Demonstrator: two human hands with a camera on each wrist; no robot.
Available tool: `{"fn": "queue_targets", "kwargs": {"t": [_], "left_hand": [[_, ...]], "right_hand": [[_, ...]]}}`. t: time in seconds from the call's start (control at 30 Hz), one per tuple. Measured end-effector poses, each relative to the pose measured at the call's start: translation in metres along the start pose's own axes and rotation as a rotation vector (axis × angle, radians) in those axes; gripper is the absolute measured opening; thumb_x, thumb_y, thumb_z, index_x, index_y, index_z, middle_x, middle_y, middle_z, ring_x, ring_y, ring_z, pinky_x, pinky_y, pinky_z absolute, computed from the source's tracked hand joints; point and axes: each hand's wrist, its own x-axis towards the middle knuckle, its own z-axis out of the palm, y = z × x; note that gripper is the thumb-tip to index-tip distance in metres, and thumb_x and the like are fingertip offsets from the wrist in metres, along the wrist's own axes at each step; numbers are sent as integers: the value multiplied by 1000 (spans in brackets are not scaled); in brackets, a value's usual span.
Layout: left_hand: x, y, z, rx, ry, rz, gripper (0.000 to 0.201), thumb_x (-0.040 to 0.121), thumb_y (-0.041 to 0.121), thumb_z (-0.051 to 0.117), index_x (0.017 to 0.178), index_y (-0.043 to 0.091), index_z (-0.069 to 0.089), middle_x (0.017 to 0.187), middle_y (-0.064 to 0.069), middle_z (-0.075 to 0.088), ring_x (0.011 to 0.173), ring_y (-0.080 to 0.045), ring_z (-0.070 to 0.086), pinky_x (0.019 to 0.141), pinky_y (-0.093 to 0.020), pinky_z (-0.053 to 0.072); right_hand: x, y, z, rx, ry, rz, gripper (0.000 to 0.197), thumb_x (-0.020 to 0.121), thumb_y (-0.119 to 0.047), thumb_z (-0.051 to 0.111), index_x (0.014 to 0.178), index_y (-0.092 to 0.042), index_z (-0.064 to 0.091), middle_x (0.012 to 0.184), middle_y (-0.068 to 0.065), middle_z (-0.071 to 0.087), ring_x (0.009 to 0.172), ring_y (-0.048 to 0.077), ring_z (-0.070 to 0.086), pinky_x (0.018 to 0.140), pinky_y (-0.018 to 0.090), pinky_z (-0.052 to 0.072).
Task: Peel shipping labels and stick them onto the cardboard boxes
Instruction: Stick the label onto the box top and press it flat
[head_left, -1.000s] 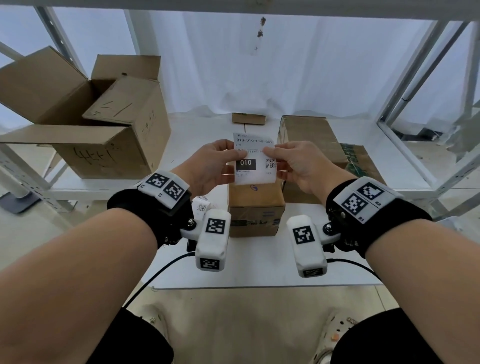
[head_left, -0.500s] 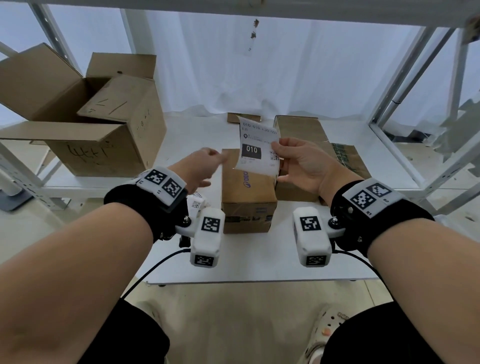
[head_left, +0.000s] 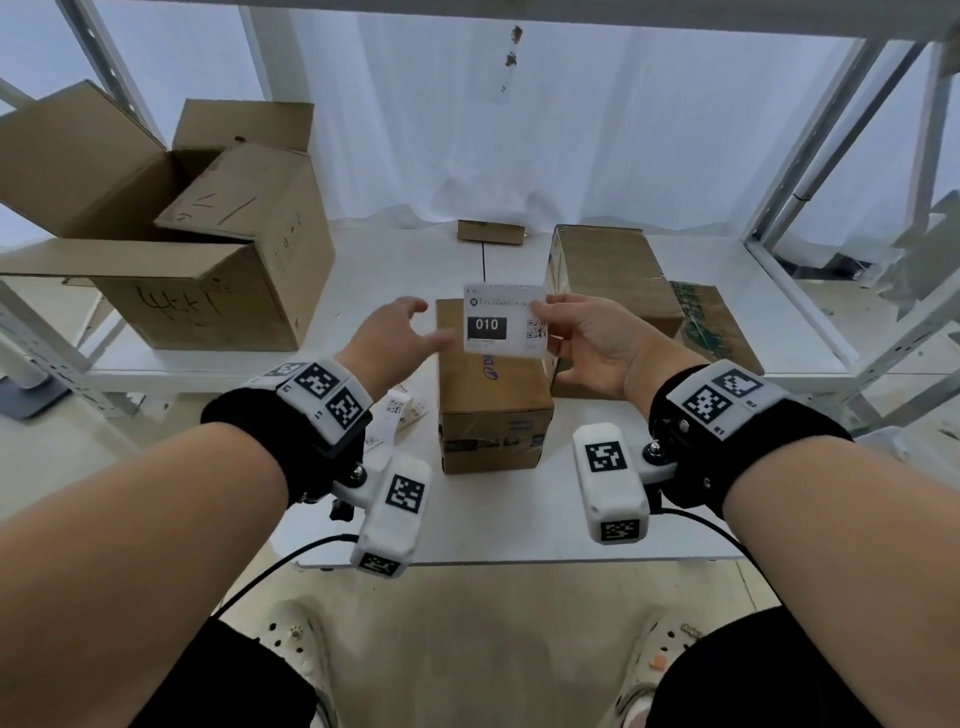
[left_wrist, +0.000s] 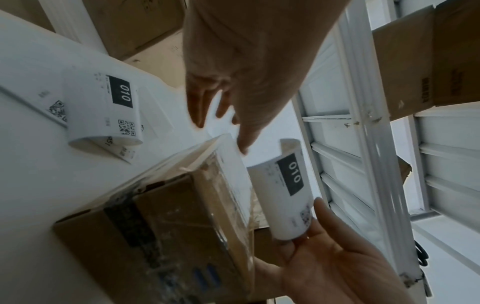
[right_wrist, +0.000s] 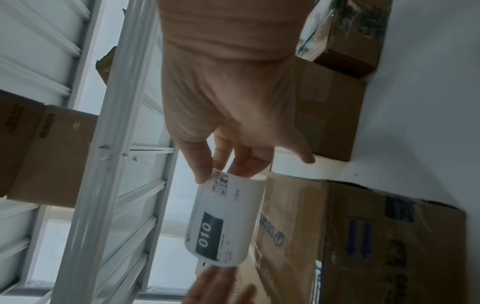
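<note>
My right hand (head_left: 540, 318) pinches the right edge of a white shipping label (head_left: 503, 325) printed "010", held in the air above a small taped cardboard box (head_left: 493, 400) on the white table. My left hand (head_left: 423, 326) is open, its fingers stretched toward the label's left edge; contact cannot be told. In the left wrist view the curled label (left_wrist: 283, 193) hangs beside the box (left_wrist: 168, 226), and a strip of more labels (left_wrist: 103, 107) lies on the table. The right wrist view has the right hand (right_wrist: 221, 170) gripping the label (right_wrist: 226, 218) by its QR-code end.
A large open carton (head_left: 208, 291) stands at the left. A taped carton (head_left: 608, 270) and flat green-printed cardboard (head_left: 711, 327) lie right of the small box. A cardboard scrap (head_left: 491, 232) sits at the back. White shelf posts (head_left: 810, 156) rise on the right.
A second ago both hands held the label. The left hand let go, and now reaches back toward its left edge. The right hand has lowered the label over the small box.
</note>
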Motion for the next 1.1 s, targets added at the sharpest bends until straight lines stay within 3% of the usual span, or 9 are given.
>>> {"fn": "queue_targets", "kwargs": {"t": [0.07,0.13,0.2,0.27,0.4,0.57,0.8,0.93,1.1], "left_hand": [[-3,7,-3,-179,61,79,40,94,42,50,122,14,58,121,2,60,119,-17,53,94,-26,38],[-3,14,-4,-409,-32,50,41,94,50,43,105,18,67,111,7,67,112,-12,58,97,-28,39],[-3,16,-4,-519,-100,28,37,92,50,48,95,19,69,103,3,72,102,-11,64,96,-29,44],[-3,17,-3,-561,-106,38,26,89,40,59,93,16,68,95,0,74,90,-13,68,93,-31,49],[-2,19,1,-565,-42,23,10,86,21,67,90,14,61,82,-3,70,61,-9,62,73,-28,52],[-1,22,5,-563,-18,-2,12,85,11,67,84,14,55,74,-4,68,46,-8,58,55,-23,47],[1,20,9,-509,-20,-63,15,85,8,66,92,9,53,77,-7,67,54,-16,60,53,-26,52],[3,20,12,-457,-42,-111,17,85,9,67,91,9,51,84,-9,67,59,-16,62,55,-24,53],[9,19,13,-372,-40,-137,24,84,11,69,99,6,51,87,-7,66,63,-16,61,56,-22,53]], "right_hand": [[1,-4,2,-13,45,-33,4,88,-20,63,91,-19,61,83,-3,73,86,16,63,111,53,26],[1,-7,3,8,80,-59,8,88,-18,64,94,-18,60,87,-1,73,86,17,64,98,41,39],[0,-9,5,21,99,-69,7,88,-16,63,92,-17,58,88,1,72,82,17,65,76,30,46],[-1,-10,9,31,110,-67,8,88,-13,64,92,-15,57,90,4,71,78,18,66,67,28,51],[-1,-8,16,-25,128,-67,13,88,-7,64,97,-12,56,96,9,68,83,19,65,68,30,55],[0,-5,19,-147,189,-98,12,88,-10,64,93,-12,54,94,8,69,81,19,67,65,29,56],[0,0,24,-340,236,-151,19,87,-8,65,97,-14,50,95,8,67,71,17,66,52,26,52],[4,4,26,-439,268,-133,23,85,-9,68,101,-10,51,98,10,67,81,23,68,68,34,59],[14,9,28,-482,288,-113,24,82,-12,72,90,-16,50,100,9,67,83,24,68,70,37,60]]}}
